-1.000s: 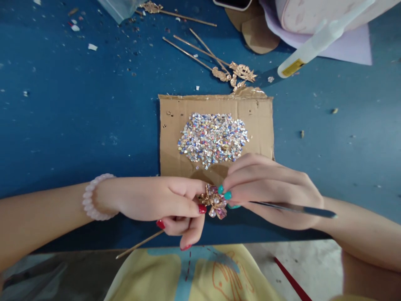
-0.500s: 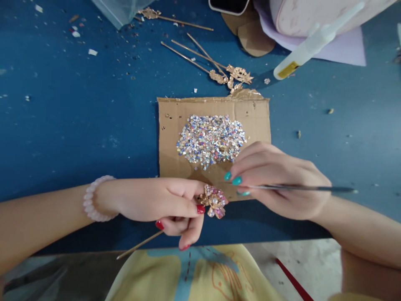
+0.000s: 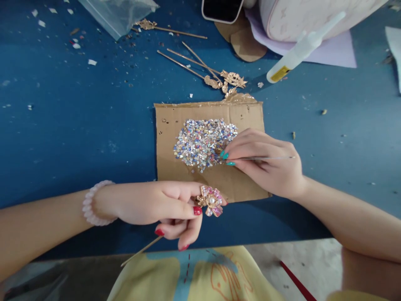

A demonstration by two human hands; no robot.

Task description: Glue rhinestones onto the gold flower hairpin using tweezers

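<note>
My left hand (image 3: 169, 207) grips a gold hairpin whose flower head (image 3: 210, 201) carries pink stones and a pearl in the middle. The pin's thin stem (image 3: 142, 251) sticks out below the fingers. In my right hand (image 3: 266, 163) is a slim pointed tool (image 3: 266, 158), pinched between thumb and fingers; its tip is hidden by the fingertips. Those fingertips are at the right edge of a pile of small glittering stones (image 3: 202, 142), which is spread on a piece of cardboard (image 3: 169, 167).
Several gold hairpins (image 3: 216, 79) lie behind the cardboard. A white bottle with a yellow label (image 3: 290, 58) stands at the back right, near a pale pouch (image 3: 291, 21) and a phone (image 3: 222, 9). A clear plastic bag (image 3: 115, 16) lies at the back left.
My right hand has moved left and away from me, from beside the flower to the stones, taking the tool along. My left hand holds the hairpin in nearly the same place.
</note>
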